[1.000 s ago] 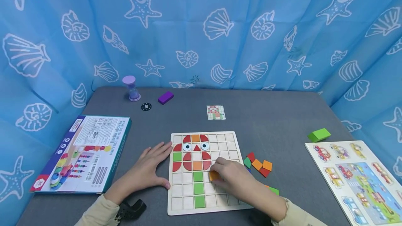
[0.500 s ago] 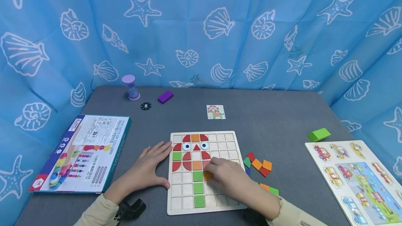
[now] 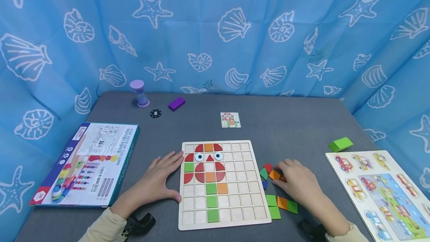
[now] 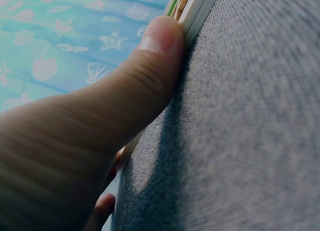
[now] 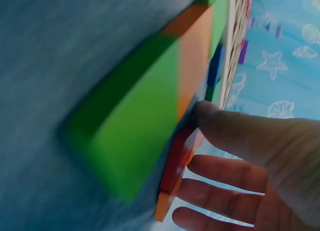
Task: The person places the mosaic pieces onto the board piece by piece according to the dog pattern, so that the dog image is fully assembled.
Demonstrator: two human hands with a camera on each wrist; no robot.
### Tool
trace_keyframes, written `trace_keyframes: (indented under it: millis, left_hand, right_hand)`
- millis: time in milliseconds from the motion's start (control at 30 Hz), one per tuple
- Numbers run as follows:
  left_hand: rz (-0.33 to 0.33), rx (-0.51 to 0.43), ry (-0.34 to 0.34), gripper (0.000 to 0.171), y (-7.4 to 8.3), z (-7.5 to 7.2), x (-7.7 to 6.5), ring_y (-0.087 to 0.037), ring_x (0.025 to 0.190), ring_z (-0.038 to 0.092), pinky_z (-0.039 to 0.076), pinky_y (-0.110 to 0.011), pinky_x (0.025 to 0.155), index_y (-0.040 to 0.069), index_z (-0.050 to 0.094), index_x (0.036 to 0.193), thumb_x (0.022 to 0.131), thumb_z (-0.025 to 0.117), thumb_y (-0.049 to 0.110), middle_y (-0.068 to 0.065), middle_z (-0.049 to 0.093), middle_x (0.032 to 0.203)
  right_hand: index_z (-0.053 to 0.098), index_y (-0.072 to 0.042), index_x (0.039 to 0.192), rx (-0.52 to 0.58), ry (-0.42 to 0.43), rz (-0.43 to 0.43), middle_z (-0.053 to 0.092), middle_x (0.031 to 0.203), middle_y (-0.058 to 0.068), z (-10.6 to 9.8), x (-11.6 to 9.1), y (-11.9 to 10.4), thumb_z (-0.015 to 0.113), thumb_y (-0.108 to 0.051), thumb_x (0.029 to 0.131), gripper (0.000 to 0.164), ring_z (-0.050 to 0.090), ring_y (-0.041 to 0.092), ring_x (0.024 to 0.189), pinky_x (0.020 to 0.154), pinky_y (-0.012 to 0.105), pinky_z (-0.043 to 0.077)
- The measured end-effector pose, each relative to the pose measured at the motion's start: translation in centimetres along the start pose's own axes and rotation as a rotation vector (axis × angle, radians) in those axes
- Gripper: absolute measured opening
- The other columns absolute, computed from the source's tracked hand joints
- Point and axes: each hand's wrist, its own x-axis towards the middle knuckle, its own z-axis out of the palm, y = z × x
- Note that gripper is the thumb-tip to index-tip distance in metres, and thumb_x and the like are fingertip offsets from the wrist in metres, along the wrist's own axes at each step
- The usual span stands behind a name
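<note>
A wooden grid board point(image 3: 236, 197) lies flat, carrying red, orange and green pieces and two eye discs in a face-like pattern. An orange square tile point(image 3: 222, 188) sits in a cell beside a green tile point(image 3: 211, 188). My left hand point(image 3: 159, 182) rests along the board's left edge, fingers spread; its thumb point(image 4: 157, 46) touches the rim in the left wrist view. My right hand point(image 3: 299, 182) is over the loose tiles right of the board, fingertips at an orange tile point(image 3: 274, 174). In the right wrist view, thumb and fingers stand apart around a red tile point(image 5: 177, 153).
Loose green tiles point(image 3: 274, 212) lie by the board's right edge. A small pattern card point(image 3: 230, 120) is beyond it. A boxed toy point(image 3: 97, 163) lies left, a vehicle puzzle point(image 3: 379, 193) right. An hourglass point(image 3: 140, 94), purple block point(image 3: 176, 104) and green block point(image 3: 340, 144) stand farther back.
My right hand set the orange tile into the cell beside the green column, let it go, and moved right to the loose tiles. My left hand stayed at the board's edge.
</note>
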Motion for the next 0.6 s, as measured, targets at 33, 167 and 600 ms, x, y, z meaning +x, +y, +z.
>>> trace_keyframes:
  millis: [33,167,600]
  left_hand:
    - [0.0,0.001,0.0,0.116,0.0,0.0,0.0,-0.022,0.136,0.012,0.009,-0.055,0.103,0.018,0.024,0.141,0.048,0.06,0.076,0.006,0.017,0.148]
    - [0.0,0.007,0.0,0.116,-0.1,0.1,0.0,-0.022,0.136,0.012,0.009,-0.056,0.103,0.018,0.024,0.141,0.047,0.059,0.076,0.006,0.018,0.148]
    - [-0.002,0.012,0.006,0.117,-0.2,0.2,0.0,-0.022,0.136,0.012,0.009,-0.055,0.103,0.018,0.024,0.141,0.046,0.059,0.077,0.006,0.018,0.148]
  right_hand:
    - [0.066,-0.011,0.088,0.005,-0.007,0.01,0.052,0.072,-0.003,0.1,0.0,0.2,0.077,-0.031,0.064,0.033,0.041,0.013,0.063,0.051,0.025,0.036]
    - [0.066,-0.013,0.082,0.031,-0.014,0.025,0.05,0.071,-0.005,0.3,0.0,0.5,0.077,-0.027,0.065,0.025,0.04,0.012,0.063,0.05,0.024,0.034]
    - [0.063,-0.016,0.08,0.093,0.177,-0.154,0.057,0.075,-0.008,-1.0,-0.4,-4.3,0.077,-0.027,0.064,0.023,0.043,0.005,0.062,0.051,0.02,0.038]
